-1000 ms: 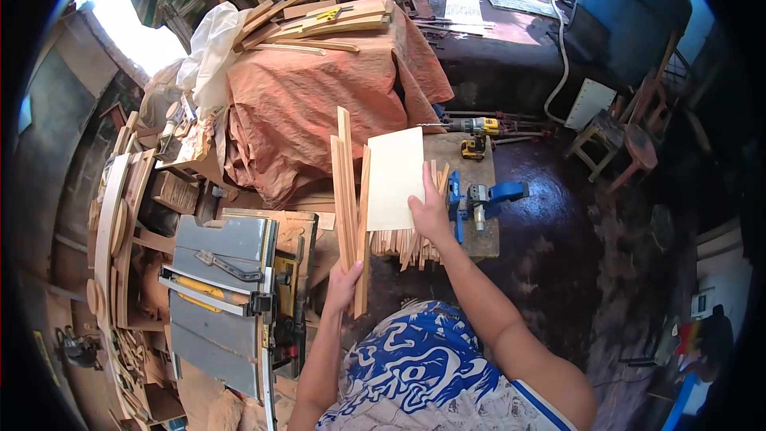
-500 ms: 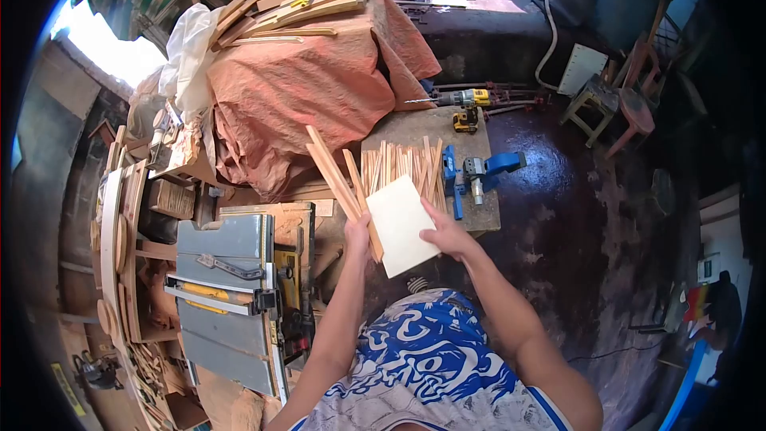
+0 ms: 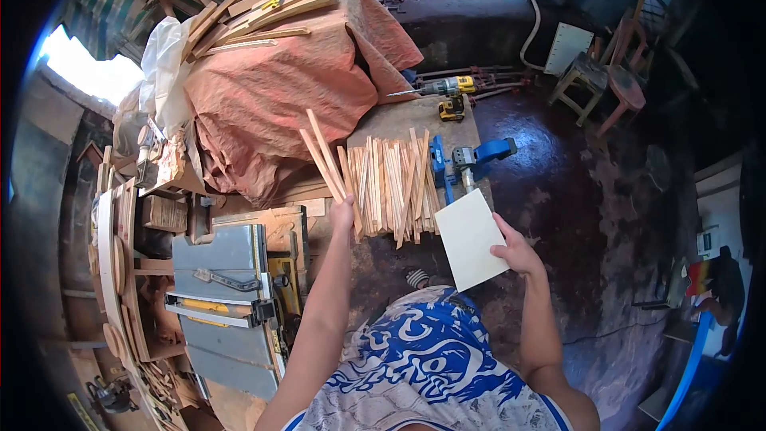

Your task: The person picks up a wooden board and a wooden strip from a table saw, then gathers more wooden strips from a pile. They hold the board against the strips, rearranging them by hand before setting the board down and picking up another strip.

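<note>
My left hand [image 3: 342, 214] is closed round a few thin wooden strips [image 3: 325, 161] that fan upward over the left edge of a pile. That pile of many wooden strips [image 3: 388, 183] lies on the bench [image 3: 383, 121]. Off to the right, my right hand [image 3: 517, 253] grips the right edge of a pale rectangular board [image 3: 471, 239], thumb on its face. The board is tilted, its upper corner close to a blue clamp-like tool [image 3: 484, 152].
A yellow drill [image 3: 455, 86] lies at the bench's back edge. Left stands a grey table saw [image 3: 219, 271]. Behind it, an orange cloth [image 3: 279, 88] covers a heap with boards on top. A stool [image 3: 581, 84] and a chair [image 3: 625, 88] stand at the back right.
My right hand has moved right with the board, away from my left hand, uncovering more of the strip pile. My left hand has shifted slightly left and up, still holding strips. The view has shifted.
</note>
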A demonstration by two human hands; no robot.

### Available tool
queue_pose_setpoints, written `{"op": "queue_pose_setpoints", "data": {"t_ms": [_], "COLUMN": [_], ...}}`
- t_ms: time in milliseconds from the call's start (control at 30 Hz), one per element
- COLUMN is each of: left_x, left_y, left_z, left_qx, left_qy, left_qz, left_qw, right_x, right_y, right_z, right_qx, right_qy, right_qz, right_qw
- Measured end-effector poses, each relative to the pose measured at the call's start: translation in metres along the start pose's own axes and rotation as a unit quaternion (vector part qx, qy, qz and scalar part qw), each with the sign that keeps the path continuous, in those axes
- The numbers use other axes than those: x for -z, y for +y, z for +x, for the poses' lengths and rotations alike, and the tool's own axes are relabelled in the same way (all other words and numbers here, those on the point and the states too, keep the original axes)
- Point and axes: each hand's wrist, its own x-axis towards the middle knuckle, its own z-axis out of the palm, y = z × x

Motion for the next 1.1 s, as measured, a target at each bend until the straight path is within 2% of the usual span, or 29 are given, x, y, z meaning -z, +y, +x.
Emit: {"op": "queue_pose_setpoints", "data": {"t_ms": [67,100,167,200,233,267,300,333,367,433,500,533,733,867,1100], "left_x": [-0.011,-0.014,-0.017,-0.019,-0.019,-0.019,-0.019,-0.016,-0.012,-0.013,-0.003,0.002,0.02,0.029,0.041], "left_y": [-0.011,-0.004,0.006,0.012,0.018,0.022,0.023,0.024,0.026,0.039,0.038,0.039,0.038,0.037,0.04], "left_z": [-0.001,-0.01,-0.022,-0.031,-0.041,-0.052,-0.062,-0.072,-0.078,-0.105,-0.114,-0.121,-0.164,-0.178,-0.188], "left_qx": [-0.1,-0.035,-0.051,-0.067,-0.02,-0.021,-0.011,-0.001,0.012,0.002,-0.008,-0.01,-0.022,-0.004,0.026], "left_qy": [-0.024,-0.024,-0.025,-0.028,-0.064,-0.065,-0.1,-0.133,-0.158,-0.17,-0.211,-0.206,-0.183,-0.159,-0.157], "left_qz": [0.024,0.06,0.08,0.099,0.084,0.085,0.04,-0.005,0.01,-0.012,-0.034,-0.036,-0.117,-0.148,-0.173], "left_qw": [0.994,0.997,0.995,0.992,0.994,0.994,0.994,0.991,0.987,0.985,0.977,0.978,0.976,0.976,0.972], "right_x": [0.004,0.002,-0.004,-0.013,-0.022,-0.033,-0.046,-0.058,-0.069,-0.088,-0.105,-0.112,-0.135,-0.147,-0.158], "right_y": [0.008,0.012,0.021,0.027,0.034,0.038,0.037,0.034,0.028,0.008,-0.024,-0.041,-0.118,-0.127,-0.134], "right_z": [-0.003,-0.003,0.006,0.014,0.022,0.034,0.049,0.063,0.077,0.109,0.137,0.149,0.209,0.228,0.219], "right_qx": [-0.016,-0.018,-0.018,0.012,0.041,0.043,0.092,0.141,0.142,0.214,0.241,0.267,0.281,0.339,0.336], "right_qy": [0.003,0.011,0.02,0.031,0.042,0.044,0.062,0.079,0.077,0.109,0.117,0.128,0.104,0.096,0.062], "right_qz": [0.003,-0.009,-0.018,-0.024,-0.03,-0.028,-0.027,-0.025,-0.022,-0.059,-0.091,-0.123,-0.101,-0.099,-0.123], "right_qw": [1.0,1.0,0.999,0.999,0.998,0.998,0.993,0.987,0.987,0.969,0.959,0.947,0.949,0.93,0.932]}}
